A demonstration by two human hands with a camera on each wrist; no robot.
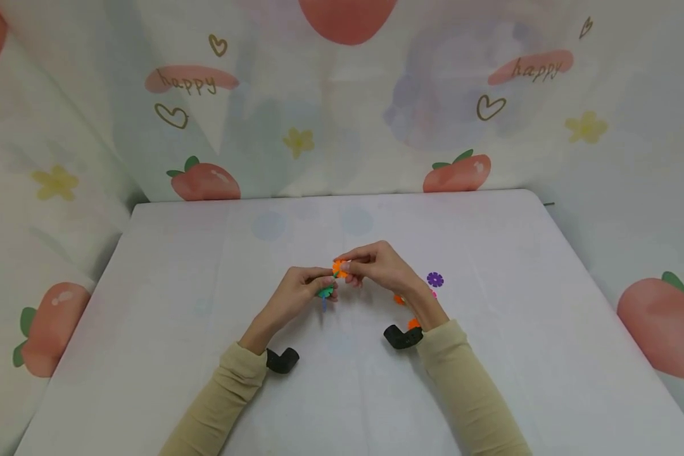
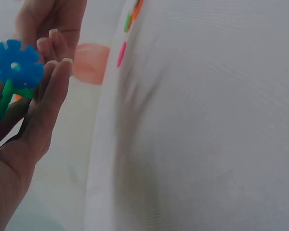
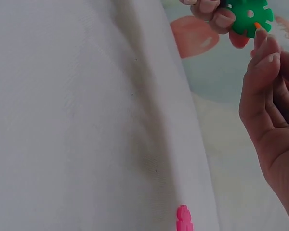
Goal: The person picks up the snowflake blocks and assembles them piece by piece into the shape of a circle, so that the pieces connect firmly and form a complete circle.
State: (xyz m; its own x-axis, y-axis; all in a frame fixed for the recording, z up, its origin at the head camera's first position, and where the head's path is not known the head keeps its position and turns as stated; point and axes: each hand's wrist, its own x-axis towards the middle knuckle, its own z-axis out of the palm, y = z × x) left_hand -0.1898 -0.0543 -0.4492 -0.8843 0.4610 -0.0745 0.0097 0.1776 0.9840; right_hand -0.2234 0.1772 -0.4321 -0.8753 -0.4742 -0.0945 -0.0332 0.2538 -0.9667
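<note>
- Centrally, left hand (image 1: 299, 292): raised above the white surface (image 1: 177, 266), thumb and fingers pinching a green disc (image 1: 326, 291).
- Right hand (image 1: 384, 266): arched at the wrist, fingertips pinching an orange disc (image 1: 340, 268) close by the green disc; exact join obscured by fingers.
- Left wrist view: blue disc (image 2: 19, 65) nearly face-on, with green against it; head view gives only a blue sliver below the green disc.
- Right wrist view: green disc's central hole and notched rim, largely thumb-covered from the head.
- Near right wrist, on surface: purple disc (image 1: 435, 279), in full; pink piece (image 1: 434, 294) and orange pieces (image 1: 413, 323), partly screened by hand and forearm.
- Black fittings (image 1: 283, 360): two, one beside each beige cuff.
</note>
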